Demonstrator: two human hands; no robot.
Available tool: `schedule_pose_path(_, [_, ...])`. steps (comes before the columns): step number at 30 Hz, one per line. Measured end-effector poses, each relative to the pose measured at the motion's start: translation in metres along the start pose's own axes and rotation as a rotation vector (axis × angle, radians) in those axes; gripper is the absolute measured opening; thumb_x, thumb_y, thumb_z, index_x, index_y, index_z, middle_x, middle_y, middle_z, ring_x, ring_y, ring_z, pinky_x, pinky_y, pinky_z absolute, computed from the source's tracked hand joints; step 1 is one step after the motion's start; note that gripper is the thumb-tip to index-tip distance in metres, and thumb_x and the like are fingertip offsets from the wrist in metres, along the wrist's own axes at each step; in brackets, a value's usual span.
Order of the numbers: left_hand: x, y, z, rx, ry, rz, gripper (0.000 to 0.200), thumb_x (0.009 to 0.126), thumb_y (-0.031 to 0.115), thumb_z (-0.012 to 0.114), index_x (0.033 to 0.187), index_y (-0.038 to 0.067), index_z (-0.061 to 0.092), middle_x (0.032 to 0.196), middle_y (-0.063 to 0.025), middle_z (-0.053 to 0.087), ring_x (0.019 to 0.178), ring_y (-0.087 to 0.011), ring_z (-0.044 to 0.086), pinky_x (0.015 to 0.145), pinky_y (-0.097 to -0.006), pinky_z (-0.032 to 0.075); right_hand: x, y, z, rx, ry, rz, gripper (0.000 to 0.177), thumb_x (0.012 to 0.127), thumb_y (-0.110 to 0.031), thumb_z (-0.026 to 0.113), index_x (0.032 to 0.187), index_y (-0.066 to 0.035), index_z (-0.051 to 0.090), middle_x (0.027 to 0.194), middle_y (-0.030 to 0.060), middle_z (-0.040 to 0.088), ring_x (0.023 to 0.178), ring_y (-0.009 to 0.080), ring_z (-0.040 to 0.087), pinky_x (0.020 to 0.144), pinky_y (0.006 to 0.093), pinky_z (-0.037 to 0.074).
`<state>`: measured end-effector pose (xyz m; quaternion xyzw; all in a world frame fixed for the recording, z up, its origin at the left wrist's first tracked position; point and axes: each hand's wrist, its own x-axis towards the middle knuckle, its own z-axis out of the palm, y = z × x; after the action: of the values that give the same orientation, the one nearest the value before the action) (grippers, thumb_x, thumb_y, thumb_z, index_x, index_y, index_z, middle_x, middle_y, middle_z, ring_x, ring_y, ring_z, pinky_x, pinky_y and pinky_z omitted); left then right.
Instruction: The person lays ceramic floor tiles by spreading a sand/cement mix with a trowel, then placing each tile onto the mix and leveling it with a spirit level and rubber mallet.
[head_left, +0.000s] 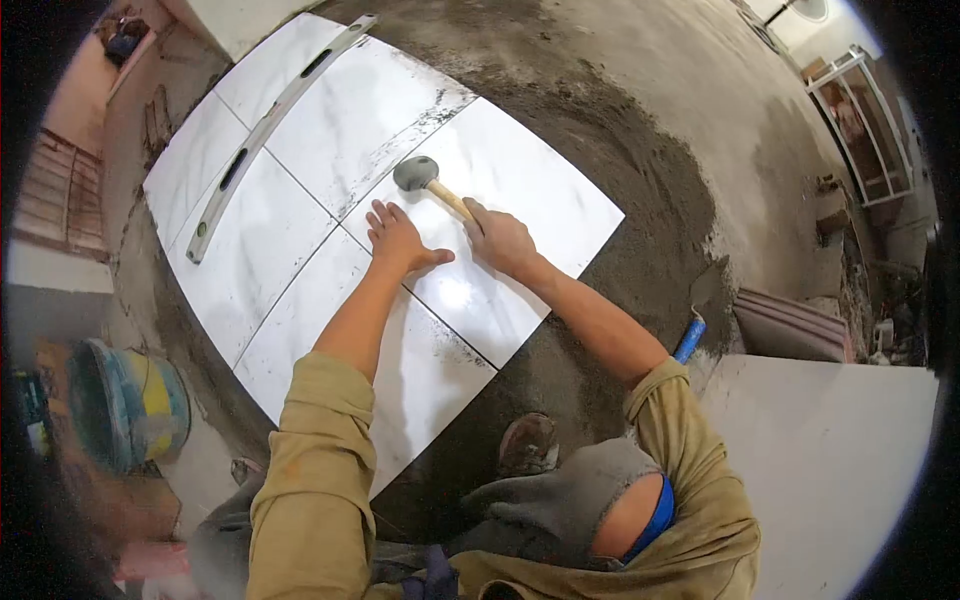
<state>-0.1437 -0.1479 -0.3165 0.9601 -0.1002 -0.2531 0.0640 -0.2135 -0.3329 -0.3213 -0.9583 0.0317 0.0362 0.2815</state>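
Observation:
My right hand (502, 240) grips the wooden handle of a rubber mallet (416, 174), whose dark grey head is over a white marbled tile (530, 180). With fingers spread, my left hand (397, 240) rests across the joint between this tile and the ones beside it, just below the mallet head. Several white tiles lie side by side on the floor with thin dark joints. Across the far left tiles lies a long metal spirit level (270, 125). Grey mortar crumbs dirty some tile edges.
Damp grey mortar (640, 190) surrounds the tiles. A blue-handled trowel (690, 340) lies at the right, near stacked tiles (790, 325) and a large white board (810, 450). A bucket (125, 405) stands at the left. My shoe (529, 445) is on the mortar.

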Motion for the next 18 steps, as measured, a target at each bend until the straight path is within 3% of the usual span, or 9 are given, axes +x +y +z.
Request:
schedule_pose_path(1, [-0.001, 0.001, -0.001, -0.009, -0.005, -0.001, 0.145, 0.060, 0.066, 0.083, 0.150, -0.015, 0.004, 0.158, -0.0358, 0.001, 0.148, -0.0499, 0.001, 0.121, -0.0518, 0.013, -0.003, -0.002, -0.003, -0.029, 0.070, -0.077, 0.045, 0.099, -0.031, 0.049, 0.141, -0.016, 0.048, 0.084, 0.0220, 0.067, 0.075, 0.0415, 0.067, 0.071, 0.0520, 0.054])
schedule_pose_path(6, [0.001, -0.010, 0.004, 0.028, 0.020, 0.025, 0.142, 0.062, 0.066, 0.082, 0.152, -0.012, 0.005, 0.159, -0.0348, 0.001, 0.148, -0.0497, 0.003, 0.121, -0.0517, 0.013, -0.016, -0.007, -0.005, -0.027, 0.012, -0.030, 0.045, 0.094, -0.027, 0.056, 0.138, -0.016, 0.052, 0.089, 0.0210, 0.067, 0.079, 0.0398, 0.066, 0.071, 0.0503, 0.053])
schedule_pose_path(8, [0.002, -0.024, 0.000, 0.016, -0.010, 0.105, 0.143, 0.060, 0.068, 0.081, 0.153, -0.009, 0.005, 0.159, -0.0345, 0.002, 0.148, -0.0498, 0.005, 0.121, -0.0540, 0.013, -0.017, -0.006, -0.005, -0.004, 0.020, -0.050, 0.045, 0.094, -0.027, 0.056, 0.138, -0.016, 0.052, 0.089, 0.0201, 0.067, 0.078, 0.0395, 0.066, 0.070, 0.0498, 0.053])
schedule_pose_path(9, [0.000, -0.031, 0.000, 0.043, -0.001, 0.120, 0.144, 0.056, 0.069, 0.082, 0.157, 0.000, 0.006, 0.160, -0.0334, 0.003, 0.149, -0.0496, 0.006, 0.118, -0.0613, 0.011, -0.019, -0.006, -0.007, 0.042, -0.046, 0.017, 0.044, 0.096, -0.027, 0.054, 0.138, -0.014, 0.051, 0.091, 0.0196, 0.067, 0.078, 0.0389, 0.066, 0.071, 0.0492, 0.053])
schedule_pose_path(10, [-0.006, -0.030, -0.006, 0.045, -0.011, 0.129, 0.144, 0.056, 0.069, 0.082, 0.157, 0.000, 0.006, 0.160, -0.0334, 0.003, 0.149, -0.0496, 0.006, 0.118, -0.0613, 0.011, -0.019, -0.005, -0.011, 0.086, -0.111, 0.086, 0.043, 0.098, -0.027, 0.053, 0.138, -0.012, 0.049, 0.093, 0.0192, 0.066, 0.079, 0.0383, 0.066, 0.071, 0.0485, 0.054])
schedule_pose_path(12, [-0.019, -0.022, -0.011, 0.047, 0.019, -0.072, 0.143, 0.054, 0.071, 0.082, 0.159, 0.008, 0.006, 0.160, -0.0325, 0.004, 0.149, -0.0499, 0.005, 0.115, -0.0685, 0.007, -0.024, -0.003, -0.018, 0.098, -0.100, 0.125, 0.041, 0.098, -0.028, 0.053, 0.136, -0.013, 0.051, 0.093, 0.0190, 0.065, 0.079, 0.0378, 0.065, 0.072, 0.0483, 0.054])
schedule_pose_path(14, [-0.015, -0.023, -0.009, 0.037, 0.021, -0.121, 0.142, 0.054, 0.074, 0.080, 0.160, 0.014, 0.006, 0.161, -0.0317, 0.003, 0.149, -0.0505, 0.004, 0.113, -0.0709, 0.004, -0.037, 0.013, -0.024, 0.097, -0.086, 0.177, 0.040, 0.097, -0.028, 0.054, 0.134, -0.014, 0.052, 0.094, 0.0188, 0.065, 0.080, 0.0374, 0.065, 0.073, 0.0482, 0.053])
schedule_pose_path(16, [-0.015, -0.025, -0.001, 0.036, 0.017, -0.119, 0.143, 0.054, 0.077, 0.078, 0.159, 0.011, 0.007, 0.161, -0.0321, 0.003, 0.148, -0.0511, 0.004, 0.114, -0.0692, 0.005, -0.043, 0.020, -0.023, 0.034, 0.046, 0.013, 0.034, 0.097, -0.030, 0.054, 0.125, -0.013, 0.060, 0.093, 0.0176, 0.064, 0.089, 0.0343, 0.063, 0.077, 0.0464, 0.052])
schedule_pose_path(18, [-0.010, -0.040, 0.005, 0.036, 0.082, -0.049, 0.143, 0.055, 0.079, 0.076, 0.159, 0.008, 0.007, 0.161, -0.0320, 0.003, 0.148, -0.0509, 0.003, 0.116, -0.0668, 0.006, -0.043, 0.019, -0.025, 0.036, 0.031, 0.026, 0.032, 0.097, -0.031, 0.054, 0.121, -0.012, 0.063, 0.095, 0.0175, 0.064, 0.093, 0.0334, 0.062, 0.080, 0.0462, 0.051])
